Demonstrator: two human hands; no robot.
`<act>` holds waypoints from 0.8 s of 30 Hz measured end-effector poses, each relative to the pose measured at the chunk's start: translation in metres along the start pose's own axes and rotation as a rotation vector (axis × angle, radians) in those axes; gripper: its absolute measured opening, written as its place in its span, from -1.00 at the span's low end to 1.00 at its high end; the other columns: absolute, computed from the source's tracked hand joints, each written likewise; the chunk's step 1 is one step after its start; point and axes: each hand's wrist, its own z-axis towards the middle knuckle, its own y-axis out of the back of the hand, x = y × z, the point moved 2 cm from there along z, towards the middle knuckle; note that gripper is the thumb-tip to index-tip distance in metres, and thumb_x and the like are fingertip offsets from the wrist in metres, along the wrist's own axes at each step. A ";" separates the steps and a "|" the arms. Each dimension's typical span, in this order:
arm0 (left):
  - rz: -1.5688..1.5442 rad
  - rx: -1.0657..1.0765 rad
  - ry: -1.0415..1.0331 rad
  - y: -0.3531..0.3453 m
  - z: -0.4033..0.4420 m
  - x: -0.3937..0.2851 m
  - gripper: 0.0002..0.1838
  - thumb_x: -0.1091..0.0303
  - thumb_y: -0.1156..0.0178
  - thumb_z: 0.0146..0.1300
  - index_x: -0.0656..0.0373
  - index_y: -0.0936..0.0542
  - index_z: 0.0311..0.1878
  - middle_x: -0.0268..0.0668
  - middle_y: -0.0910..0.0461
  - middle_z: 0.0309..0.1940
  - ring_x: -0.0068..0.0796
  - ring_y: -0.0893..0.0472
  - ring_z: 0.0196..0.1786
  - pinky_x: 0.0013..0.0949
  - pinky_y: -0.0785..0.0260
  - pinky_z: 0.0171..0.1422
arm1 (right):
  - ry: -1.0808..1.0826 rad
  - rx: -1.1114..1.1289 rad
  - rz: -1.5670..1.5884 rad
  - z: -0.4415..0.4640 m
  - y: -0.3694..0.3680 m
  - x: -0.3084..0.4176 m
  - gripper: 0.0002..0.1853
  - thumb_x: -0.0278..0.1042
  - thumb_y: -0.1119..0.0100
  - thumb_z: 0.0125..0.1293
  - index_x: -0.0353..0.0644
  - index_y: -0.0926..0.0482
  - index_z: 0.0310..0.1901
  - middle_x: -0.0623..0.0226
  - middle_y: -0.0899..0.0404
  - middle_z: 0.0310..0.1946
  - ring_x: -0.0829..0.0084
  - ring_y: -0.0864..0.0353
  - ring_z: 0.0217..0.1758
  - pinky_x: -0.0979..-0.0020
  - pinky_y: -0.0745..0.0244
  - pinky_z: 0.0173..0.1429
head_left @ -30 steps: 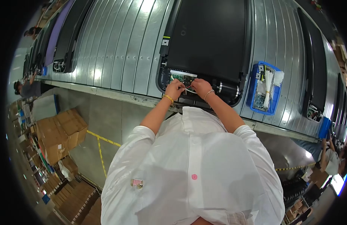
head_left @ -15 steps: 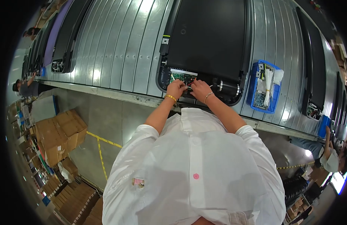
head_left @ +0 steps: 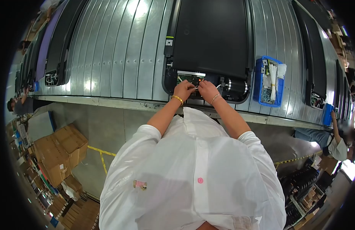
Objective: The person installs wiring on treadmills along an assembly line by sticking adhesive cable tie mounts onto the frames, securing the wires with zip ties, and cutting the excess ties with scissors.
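A long black machine (head_left: 212, 36) lies on the metal-slatted line, its near end uncovered. Over the green circuit board (head_left: 189, 78) there, my left hand (head_left: 182, 90) is closed, fingertips pinching thin wires. Close to its right, my right hand (head_left: 208, 91) is also closed, its fingertips on a pale wire. The wire ends between the fingers are too small to make out. A black cylindrical motor (head_left: 236, 86) sits right of my right hand. The blue bin (head_left: 279, 100) beside the machine holds white cable ties (head_left: 273, 82), screws and small parts.
More black machines lie left (head_left: 64, 42) and right (head_left: 310, 50) along the line. A co-worker (head_left: 26, 105) is at the far left and another (head_left: 332, 143) at the far right. Cardboard boxes (head_left: 56, 153) stand on the floor at the left, behind the metal edge (head_left: 120, 102).
The view has shifted slightly. Both hands remain close together over the board, and their fingertips have changed position on the wires. The co-worker at the right has moved an arm.
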 end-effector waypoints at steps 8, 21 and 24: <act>0.051 -0.024 -0.090 -0.001 0.000 0.004 -0.86 0.29 -0.33 -0.02 0.06 -0.68 -0.35 -0.31 -0.48 -0.46 -0.27 -0.55 -0.35 -0.28 -0.37 -0.30 | -0.296 -0.127 0.299 -0.003 0.010 0.020 -0.92 -0.39 -0.19 0.07 -0.14 -0.54 -0.39 0.26 -0.51 -0.41 0.20 -0.52 -0.26 0.23 -0.44 -0.13; 0.062 -0.005 -0.076 0.006 -0.001 0.004 -0.88 0.25 -0.33 -0.02 0.04 -0.65 -0.43 -0.34 -0.49 -0.46 -0.29 -0.56 -0.34 -0.28 -0.39 -0.29 | -0.629 -0.223 0.491 -0.002 -0.004 0.023 -0.92 -0.36 -0.16 0.11 -0.13 -0.54 -0.46 0.28 -0.52 -0.45 0.22 -0.53 -0.26 0.23 -0.38 -0.16; 0.029 0.002 -0.072 0.009 -0.001 0.000 -0.88 0.25 -0.32 -0.01 0.03 -0.64 -0.41 -0.34 -0.48 -0.46 -0.29 -0.55 -0.34 -0.28 -0.39 -0.29 | -0.503 -0.194 0.402 0.005 -0.002 0.021 -0.92 -0.37 -0.15 0.10 -0.13 -0.53 -0.49 0.28 -0.51 -0.48 0.22 -0.53 -0.29 0.23 -0.37 -0.18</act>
